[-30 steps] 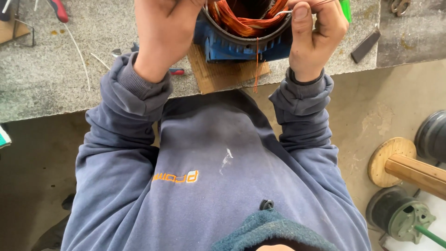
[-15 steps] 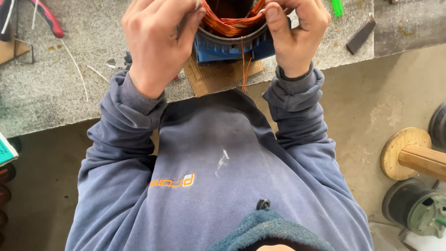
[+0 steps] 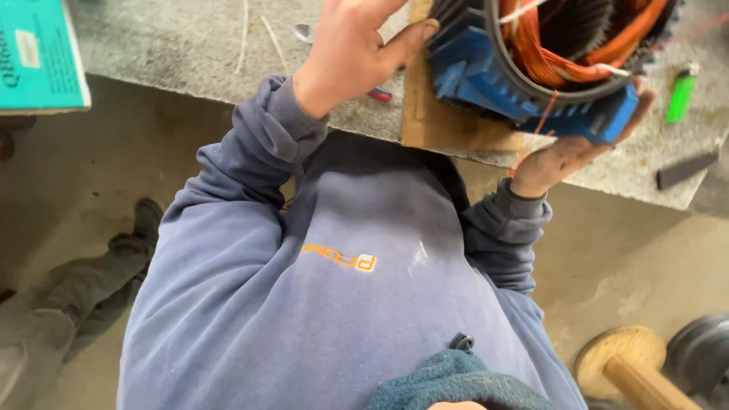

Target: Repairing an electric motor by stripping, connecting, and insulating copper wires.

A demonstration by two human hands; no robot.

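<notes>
1. We work at a grey stone bench (image 3: 190,53) that runs in front of both hands; its edge passes just under our wrists.
2. On the bench, between our hands and a little beyond them, sits the blue motor stator (image 3: 524,83), a finned round housing with orange copper windings (image 3: 547,53) inside it. Its open bore seems to be tipped toward us, so its axis points roughly from the bench edge toward our chest; the far part is cut off by the picture.
3. Under the stator lies a wooden board (image 3: 444,125), which sticks out over the bench edge, between the two wrists.
4. Our left hand (image 3: 353,49) is on the left side of the stator. The hand is open and spread, and the thumb presses against the fins and the board edge; it pinches nothing.
5. Our right hand (image 3: 566,156) is below and to the right of the stator. The palm is turned up and open, it cups the lower right corner of the housing, and the fingertips come out beyond this corner. This hand is the lower one and seems to carry the weight.
6. A thin copper wire (image 3: 545,106) hangs down over the housing, just above the right palm.
7. To the right of the right hand, apart from it, lie a green lighter (image 3: 681,95) and a dark flat bar (image 3: 686,168).
</notes>
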